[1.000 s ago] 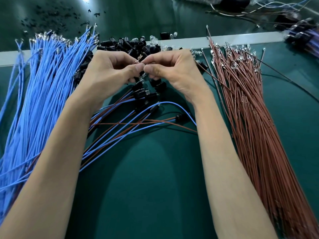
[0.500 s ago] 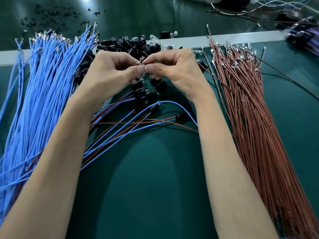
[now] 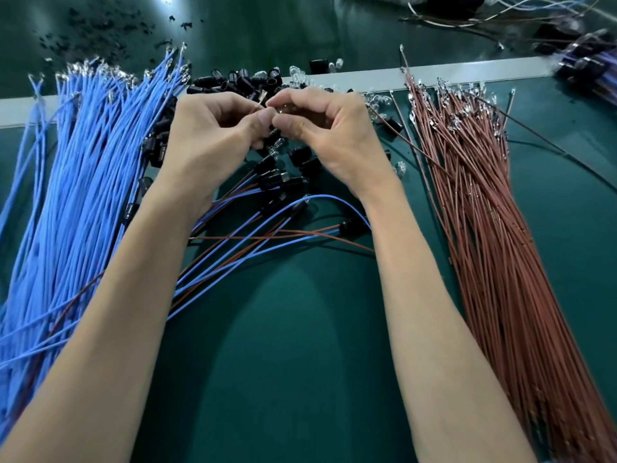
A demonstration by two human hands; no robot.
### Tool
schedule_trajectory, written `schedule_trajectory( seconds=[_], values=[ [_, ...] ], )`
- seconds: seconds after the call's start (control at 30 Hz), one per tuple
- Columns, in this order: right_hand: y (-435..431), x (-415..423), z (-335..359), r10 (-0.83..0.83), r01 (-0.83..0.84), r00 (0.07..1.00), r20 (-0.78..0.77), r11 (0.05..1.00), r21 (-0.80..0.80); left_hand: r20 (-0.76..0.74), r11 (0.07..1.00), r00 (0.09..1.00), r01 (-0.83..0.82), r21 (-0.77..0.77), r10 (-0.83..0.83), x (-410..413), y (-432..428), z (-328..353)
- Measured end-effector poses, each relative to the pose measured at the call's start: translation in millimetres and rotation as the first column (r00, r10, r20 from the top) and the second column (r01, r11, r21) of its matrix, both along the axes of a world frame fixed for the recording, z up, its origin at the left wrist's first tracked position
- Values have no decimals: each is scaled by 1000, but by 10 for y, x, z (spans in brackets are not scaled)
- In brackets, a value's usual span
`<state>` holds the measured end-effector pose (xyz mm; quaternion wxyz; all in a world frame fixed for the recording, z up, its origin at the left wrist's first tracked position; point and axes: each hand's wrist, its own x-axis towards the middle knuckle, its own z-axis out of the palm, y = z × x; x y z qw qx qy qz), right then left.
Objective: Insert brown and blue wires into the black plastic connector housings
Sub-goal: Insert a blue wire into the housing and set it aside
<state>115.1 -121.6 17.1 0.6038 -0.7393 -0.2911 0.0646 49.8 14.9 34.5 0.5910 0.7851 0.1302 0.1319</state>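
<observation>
We record: left hand and right hand, both bare; left forearm and right forearm, unsleeved to the frame's lower edge; thumbnail trimmed short.

Place: wire assembly workshop
Worktop: green mat
Stock: bulk blue wires, brown wires, heap of black housings

No readable text, labels or numbers anywhere.

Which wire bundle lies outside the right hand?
The brown bundle, right of the right hand; the blue bundle lies left of the left hand.
</observation>
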Motion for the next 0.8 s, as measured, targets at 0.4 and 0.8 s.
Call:
schedule_trajectory(
  seconds=[0.4,0.8],
  values=[
    [62,19,-46,-35,36,999,-16,999,18,-6,1000,1000,-14,-18,14,-2,9,-24],
    [69,34,-65,-116,115,991,67,993,22,-44,993,998,49,-110,-54,-8,38,19]
  ],
)
